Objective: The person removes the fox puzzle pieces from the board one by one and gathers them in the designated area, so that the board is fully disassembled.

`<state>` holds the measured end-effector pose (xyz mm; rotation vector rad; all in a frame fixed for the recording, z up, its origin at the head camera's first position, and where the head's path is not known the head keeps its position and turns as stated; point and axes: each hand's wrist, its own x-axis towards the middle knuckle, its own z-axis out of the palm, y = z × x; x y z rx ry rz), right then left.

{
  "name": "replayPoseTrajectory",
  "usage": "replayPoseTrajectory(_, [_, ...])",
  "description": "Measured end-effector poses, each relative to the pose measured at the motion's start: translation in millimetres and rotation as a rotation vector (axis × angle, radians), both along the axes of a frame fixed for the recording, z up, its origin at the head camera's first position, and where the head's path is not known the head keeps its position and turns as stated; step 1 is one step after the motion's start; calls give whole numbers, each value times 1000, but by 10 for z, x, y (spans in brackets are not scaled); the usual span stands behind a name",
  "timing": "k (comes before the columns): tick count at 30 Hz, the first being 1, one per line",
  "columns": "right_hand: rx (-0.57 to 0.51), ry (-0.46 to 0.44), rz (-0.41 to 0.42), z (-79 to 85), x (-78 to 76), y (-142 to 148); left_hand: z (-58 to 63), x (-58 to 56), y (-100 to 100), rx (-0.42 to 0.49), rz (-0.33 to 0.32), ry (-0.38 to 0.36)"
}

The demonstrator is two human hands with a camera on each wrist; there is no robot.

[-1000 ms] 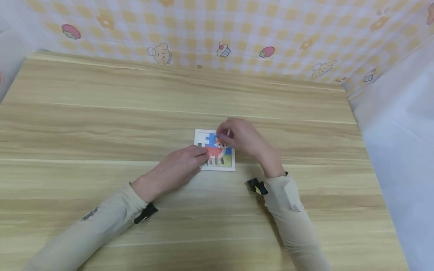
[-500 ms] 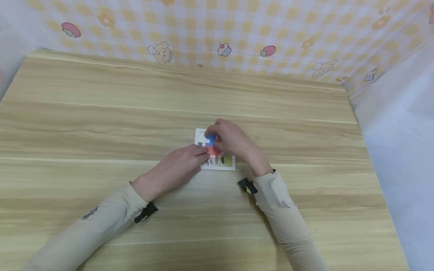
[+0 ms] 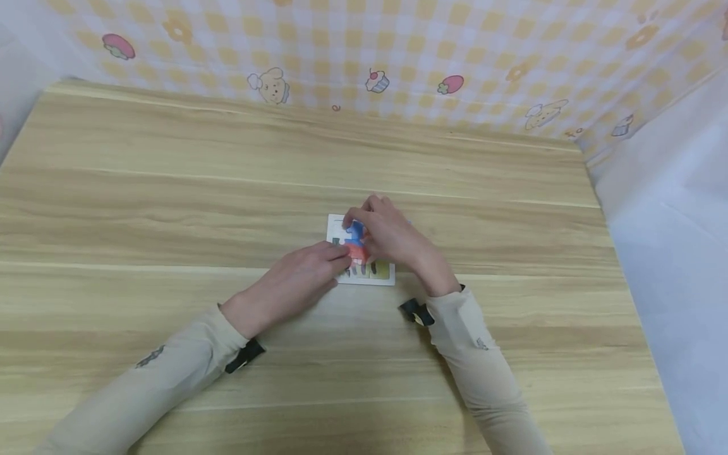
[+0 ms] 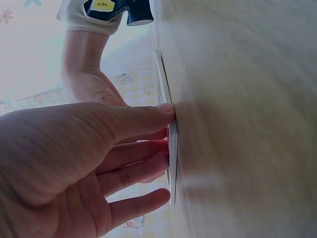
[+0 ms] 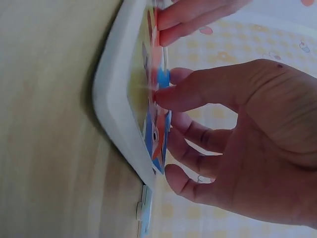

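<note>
A small white-framed jigsaw puzzle (image 3: 389, 282) with a red fox picture lies flat on the table. My left hand (image 3: 296, 278) rests at its left side; in the left wrist view the fairly straight fingers touch the picture and the thumb (image 4: 166, 113) lies at the frame's edge. My right hand (image 3: 392, 237) arches over the upper right of the picture. Thumb and fingers pinch a blue puzzle piece (image 3: 355, 231), which looks slightly raised in the right wrist view. The fox's head is hidden under this hand in the head view, but its eye shows (image 5: 155, 136) from the right wrist.
A light-blue flat piece (image 5: 144, 210) lies on the table beyond the frame's far corner, mostly hidden by the right hand in the head view. Wood-grain table (image 3: 199, 208) surrounds the puzzle. A yellow checked cloth (image 3: 318, 50) hangs along the back edge.
My right hand has moved left across the puzzle, from the fox's head to the blue piece, which now bulges upward. The left hand has stayed in place.
</note>
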<state>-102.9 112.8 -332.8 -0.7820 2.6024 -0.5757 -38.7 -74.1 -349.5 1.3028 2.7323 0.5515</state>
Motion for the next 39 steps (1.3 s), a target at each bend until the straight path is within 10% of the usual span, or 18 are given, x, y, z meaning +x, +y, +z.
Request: replayPoseTrajectory(39, [53,-59,-15,12,35,30,-11,-26,4,-16,-15,12])
